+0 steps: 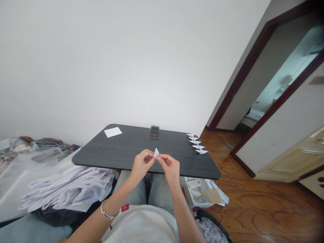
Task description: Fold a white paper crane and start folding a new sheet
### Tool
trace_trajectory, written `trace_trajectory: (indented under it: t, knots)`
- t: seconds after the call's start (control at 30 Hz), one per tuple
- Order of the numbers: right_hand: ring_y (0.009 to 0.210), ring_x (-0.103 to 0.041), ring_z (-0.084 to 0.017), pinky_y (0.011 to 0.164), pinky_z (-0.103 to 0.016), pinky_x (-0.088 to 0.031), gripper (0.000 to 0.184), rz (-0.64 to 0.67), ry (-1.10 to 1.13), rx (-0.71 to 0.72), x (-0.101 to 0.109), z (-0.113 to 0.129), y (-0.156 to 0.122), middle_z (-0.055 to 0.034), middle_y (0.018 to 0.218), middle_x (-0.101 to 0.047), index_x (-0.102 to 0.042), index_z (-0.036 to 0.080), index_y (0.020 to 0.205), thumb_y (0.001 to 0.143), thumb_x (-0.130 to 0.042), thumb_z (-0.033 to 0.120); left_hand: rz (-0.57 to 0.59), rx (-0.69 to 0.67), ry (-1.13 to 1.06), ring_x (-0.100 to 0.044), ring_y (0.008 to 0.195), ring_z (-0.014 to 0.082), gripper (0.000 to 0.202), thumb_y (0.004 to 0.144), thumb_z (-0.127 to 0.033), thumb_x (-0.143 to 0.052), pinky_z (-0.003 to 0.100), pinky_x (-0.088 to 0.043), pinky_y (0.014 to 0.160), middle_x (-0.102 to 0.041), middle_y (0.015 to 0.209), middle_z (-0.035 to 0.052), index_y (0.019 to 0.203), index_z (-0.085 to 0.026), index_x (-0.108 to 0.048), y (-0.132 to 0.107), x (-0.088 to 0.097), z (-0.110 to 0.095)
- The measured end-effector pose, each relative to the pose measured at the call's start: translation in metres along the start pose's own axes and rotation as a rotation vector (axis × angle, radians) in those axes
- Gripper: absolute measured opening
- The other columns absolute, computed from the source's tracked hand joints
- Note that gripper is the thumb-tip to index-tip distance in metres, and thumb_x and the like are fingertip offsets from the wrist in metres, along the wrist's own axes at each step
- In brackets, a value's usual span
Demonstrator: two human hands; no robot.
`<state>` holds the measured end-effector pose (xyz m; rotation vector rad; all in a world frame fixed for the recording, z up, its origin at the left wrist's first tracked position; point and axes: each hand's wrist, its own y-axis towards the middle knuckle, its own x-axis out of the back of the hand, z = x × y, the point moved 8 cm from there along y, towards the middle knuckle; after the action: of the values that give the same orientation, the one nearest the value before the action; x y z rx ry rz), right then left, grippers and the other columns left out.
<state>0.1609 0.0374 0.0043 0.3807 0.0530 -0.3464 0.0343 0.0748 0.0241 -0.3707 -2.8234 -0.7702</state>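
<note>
A small white folded paper piece (156,153) is pinched between both hands above the near edge of the dark grey table (126,152). My left hand (142,164) grips its left side with thumb and fingers closed. My right hand (170,166) pinches its right side the same way. A silver bracelet sits on my left wrist. Several finished white paper cranes (197,143) stand in a row along the table's right edge.
A white square sheet (113,132) lies at the table's far left corner. A phone (154,132) stands at the far middle. A heap of white sheets (68,187) lies on the left. A bin of paper scraps (211,231) and an open box (199,192) sit lower right.
</note>
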Motion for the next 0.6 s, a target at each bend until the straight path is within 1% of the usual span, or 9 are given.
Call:
trace_trajectory:
  t: [0.13,0.27,0.37,0.5,0.6]
  knots:
    - [0.078,-0.063,-0.020,0.068,-0.030,-0.052,0.013,0.015,-0.022,0.020,-0.001,0.003,0.000,-0.0062,0.081,-0.068,-0.067,0.016,0.076,0.069,-0.065,0.026,-0.016,-0.068,0.111,-0.057,0.071,0.0137,0.009,0.074,-0.020,-0.055,0.023,-0.046,0.059,-0.060,0.076,0.0035,0.068,-0.015,-0.059,-0.002,0.001,-0.011]
    - [0.073,-0.065,-0.020,0.067,-0.030,-0.053,0.015,0.005,-0.085,0.036,0.000,-0.001,-0.001,-0.0068,0.079,-0.070,-0.066,0.015,0.079,0.071,-0.063,0.027,-0.022,-0.115,0.181,-0.056,0.068,0.0126,0.010,0.075,-0.019,-0.054,0.022,-0.046,0.059,-0.059,0.074,0.0028,0.068,-0.015,-0.059,-0.004,-0.001,-0.016]
    - [0.069,-0.066,-0.019,0.065,-0.030,-0.054,0.014,-0.012,-0.165,0.092,0.000,-0.001,-0.001,-0.0066,0.078,-0.070,-0.066,0.015,0.080,0.073,-0.060,0.025,-0.022,-0.120,0.176,-0.057,0.067,0.0125,0.009,0.075,-0.019,-0.054,0.022,-0.047,0.059,-0.059,0.074,0.0027,0.068,-0.015,-0.058,-0.004,-0.001,-0.015]
    - [0.067,-0.066,-0.018,0.064,-0.029,-0.055,0.014,-0.020,-0.287,0.180,-0.003,0.004,-0.003,-0.0057,0.079,-0.070,-0.066,0.017,0.082,0.074,-0.055,0.021,-0.005,-0.123,0.159,-0.058,0.071,0.0131,0.009,0.077,-0.018,-0.052,0.023,-0.048,0.062,-0.061,0.078,0.0035,0.070,-0.015,-0.059,-0.004,-0.001,-0.013]
    - [0.067,-0.066,-0.017,0.064,-0.029,-0.056,0.014,-0.012,-0.294,0.199,-0.005,0.007,-0.004,-0.0055,0.080,-0.069,-0.064,0.017,0.084,0.074,-0.054,0.019,0.005,-0.127,0.149,-0.059,0.072,0.0134,0.010,0.077,-0.017,-0.051,0.024,-0.048,0.065,-0.063,0.081,0.0043,0.071,-0.015,-0.059,-0.005,-0.002,-0.014]
